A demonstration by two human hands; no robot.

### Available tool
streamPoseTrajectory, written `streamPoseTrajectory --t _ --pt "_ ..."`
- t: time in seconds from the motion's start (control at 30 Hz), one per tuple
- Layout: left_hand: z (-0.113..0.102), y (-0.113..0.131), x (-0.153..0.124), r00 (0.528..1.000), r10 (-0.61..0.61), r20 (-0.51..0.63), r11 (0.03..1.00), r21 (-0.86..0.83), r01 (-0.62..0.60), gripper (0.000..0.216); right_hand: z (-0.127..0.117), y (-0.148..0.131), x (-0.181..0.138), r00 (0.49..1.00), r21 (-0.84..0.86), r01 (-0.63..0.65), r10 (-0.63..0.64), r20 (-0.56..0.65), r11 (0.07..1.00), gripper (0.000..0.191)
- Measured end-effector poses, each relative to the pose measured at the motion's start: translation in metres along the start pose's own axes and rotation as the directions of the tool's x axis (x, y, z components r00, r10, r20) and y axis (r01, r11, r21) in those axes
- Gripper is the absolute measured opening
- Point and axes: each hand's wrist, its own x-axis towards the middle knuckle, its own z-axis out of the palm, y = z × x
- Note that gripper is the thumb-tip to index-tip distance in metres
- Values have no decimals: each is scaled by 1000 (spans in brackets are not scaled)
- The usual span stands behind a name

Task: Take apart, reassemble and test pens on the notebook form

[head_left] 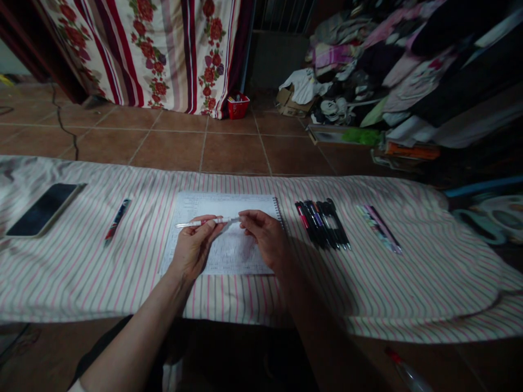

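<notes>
White slender pen with reddish marks (pixel 223 220) is held over a white spiral-bound notebook (pixel 229 262), its middle gripped between thumb and fingers of the left hand (pixel 193 246), apparently for steadiness. The right hand (pixel 265 235) bunches its fingertips at the pen's end; whether they pinch, one cannot tell. Farther right, mostly black pens (pixel 323 224) lie aligned, probably for order.

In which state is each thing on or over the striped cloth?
White pen: held in left hand, right hand at one end
Notebook: flat, written page showing
Phone: flat, screen dark
Dark pens: lying side by side
Lone pen: lying apart
Pale pens: lying together
</notes>
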Motion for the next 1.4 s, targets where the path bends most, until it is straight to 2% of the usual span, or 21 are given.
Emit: streamPoseTrajectory --t 0.2,0.47,0.67,0.9,1.4 --pt "1 -1 0 996 -85 -25 994 -64 84 6 2 -1 -1 997 -115 37 -44 -59 993 21" --pt "5 2 -2 986 -159 -44 981 -121 153 13 4 -3 -2 996 -106 78 -82 -38 991 24" --pt "7 3 -3 984 -170 -60 977 -142 161 18 6 -2 -2 994 -29 43 -45 -95 999 24" --pt "9 4 -2 984 -161 -74 975 -166 147 19 5 -2 -1 984 -66 84 -93 -154 994 25" --pt "6 2 0 991 -119 -65 981 -160 107 19 3 -2 0 978 -36 93 -98 -185 995 23"
